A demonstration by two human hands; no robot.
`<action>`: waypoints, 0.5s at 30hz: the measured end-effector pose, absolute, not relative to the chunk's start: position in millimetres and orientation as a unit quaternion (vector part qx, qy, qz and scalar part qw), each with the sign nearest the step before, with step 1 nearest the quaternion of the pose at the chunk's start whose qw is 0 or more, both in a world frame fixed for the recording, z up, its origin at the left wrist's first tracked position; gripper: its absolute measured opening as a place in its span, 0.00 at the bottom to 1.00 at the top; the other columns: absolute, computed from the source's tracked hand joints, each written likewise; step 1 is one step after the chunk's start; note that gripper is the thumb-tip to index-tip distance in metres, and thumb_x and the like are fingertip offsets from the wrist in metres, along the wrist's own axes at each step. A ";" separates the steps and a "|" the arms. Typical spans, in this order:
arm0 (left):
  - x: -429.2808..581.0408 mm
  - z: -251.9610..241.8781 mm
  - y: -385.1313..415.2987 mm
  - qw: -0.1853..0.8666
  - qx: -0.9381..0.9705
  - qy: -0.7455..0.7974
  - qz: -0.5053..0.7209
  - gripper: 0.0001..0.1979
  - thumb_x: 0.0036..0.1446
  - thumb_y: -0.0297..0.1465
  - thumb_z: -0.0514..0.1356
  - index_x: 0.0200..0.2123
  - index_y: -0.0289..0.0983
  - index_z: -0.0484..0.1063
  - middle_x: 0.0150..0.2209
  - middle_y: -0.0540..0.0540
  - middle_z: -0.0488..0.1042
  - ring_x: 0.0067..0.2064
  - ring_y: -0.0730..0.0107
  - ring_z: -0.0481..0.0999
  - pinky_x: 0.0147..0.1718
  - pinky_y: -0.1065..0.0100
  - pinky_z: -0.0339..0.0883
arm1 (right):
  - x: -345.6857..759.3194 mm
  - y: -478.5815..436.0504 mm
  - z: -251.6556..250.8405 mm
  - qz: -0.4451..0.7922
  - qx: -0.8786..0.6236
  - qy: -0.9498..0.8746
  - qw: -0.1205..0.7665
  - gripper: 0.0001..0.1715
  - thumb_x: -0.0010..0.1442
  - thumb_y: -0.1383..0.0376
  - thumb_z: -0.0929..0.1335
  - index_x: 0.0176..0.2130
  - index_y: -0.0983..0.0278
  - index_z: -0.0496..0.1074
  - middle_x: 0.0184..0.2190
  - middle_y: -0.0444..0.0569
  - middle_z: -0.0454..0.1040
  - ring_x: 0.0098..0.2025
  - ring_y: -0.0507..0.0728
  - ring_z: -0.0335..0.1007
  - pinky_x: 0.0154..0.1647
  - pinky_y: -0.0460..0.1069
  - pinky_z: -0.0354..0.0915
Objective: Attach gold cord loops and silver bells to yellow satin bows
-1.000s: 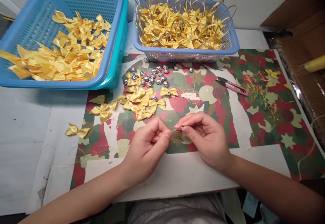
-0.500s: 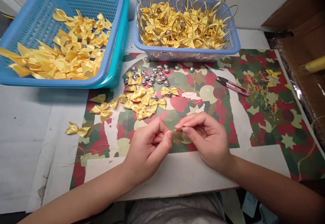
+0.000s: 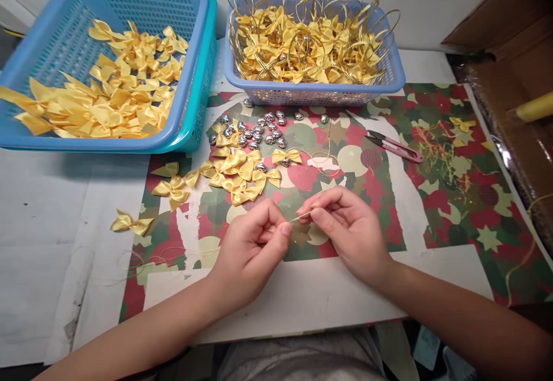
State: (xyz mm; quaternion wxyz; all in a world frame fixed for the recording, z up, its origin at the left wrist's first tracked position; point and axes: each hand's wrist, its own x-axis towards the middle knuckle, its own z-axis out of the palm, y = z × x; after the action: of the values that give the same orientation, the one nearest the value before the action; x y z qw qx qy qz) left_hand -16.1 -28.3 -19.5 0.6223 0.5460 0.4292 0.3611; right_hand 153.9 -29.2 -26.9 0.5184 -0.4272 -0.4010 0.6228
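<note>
My left hand (image 3: 253, 248) and my right hand (image 3: 348, 228) meet low in the middle of the table, both closed in a pinch. A thin gold cord (image 3: 299, 217) stretches between their fingertips. Just beyond my hands lies a loose heap of yellow satin bows (image 3: 237, 170). Behind it sit several small silver heart beads (image 3: 263, 129). What my left fingers hold besides the cord is hidden.
A large blue basket (image 3: 196, 70) at the back left holds plain yellow bows. A smaller blue basket (image 3: 319, 94) behind the beads holds bows with gold loops. Pink thread snips (image 3: 395, 146) lie to the right on patterned wrapping paper (image 3: 458, 208). A cardboard box (image 3: 510, 35) stands far right.
My right hand has drawn slightly up and away from the left, so a short stretch of gold cord now shows between the fingertips.
</note>
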 end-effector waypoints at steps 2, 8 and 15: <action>-18.2 -20.2 -28.0 0.640 0.522 0.420 0.376 0.15 0.67 0.38 0.54 0.28 0.40 0.61 0.21 0.57 0.54 0.21 0.76 0.52 0.19 0.73 0.50 | 154.5 -26.6 -28.2 0.665 -0.432 -0.355 0.496 0.04 0.61 0.65 0.72 0.36 0.60 0.72 0.34 0.43 0.79 0.36 0.49 0.78 0.41 0.45 0.76; -24.9 -18.8 -25.7 0.670 0.480 0.411 0.391 0.15 0.66 0.39 0.57 0.28 0.40 0.62 0.22 0.56 0.58 0.22 0.77 0.56 0.20 0.75 0.54 | 158.8 -25.2 -16.0 0.575 -0.509 -0.390 0.508 0.06 0.57 0.62 0.74 0.34 0.61 0.74 0.37 0.44 0.76 0.41 0.51 0.74 0.41 0.45 0.71; -27.0 -7.0 -19.0 0.626 0.572 0.422 0.322 0.14 0.67 0.36 0.54 0.27 0.40 0.61 0.21 0.57 0.58 0.21 0.77 0.57 0.19 0.76 0.55 | 150.2 -35.9 -15.8 0.858 -0.369 -0.205 0.291 0.26 0.57 0.45 0.70 0.34 0.66 0.78 0.28 0.47 0.76 0.31 0.51 0.73 0.37 0.48 0.69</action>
State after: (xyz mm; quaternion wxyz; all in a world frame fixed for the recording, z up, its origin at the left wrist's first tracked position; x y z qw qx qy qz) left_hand -27.0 -19.0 -7.0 0.6257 0.5717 0.4220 0.3219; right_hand 150.2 -35.9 -15.8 0.2915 -0.3694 -0.2051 0.8582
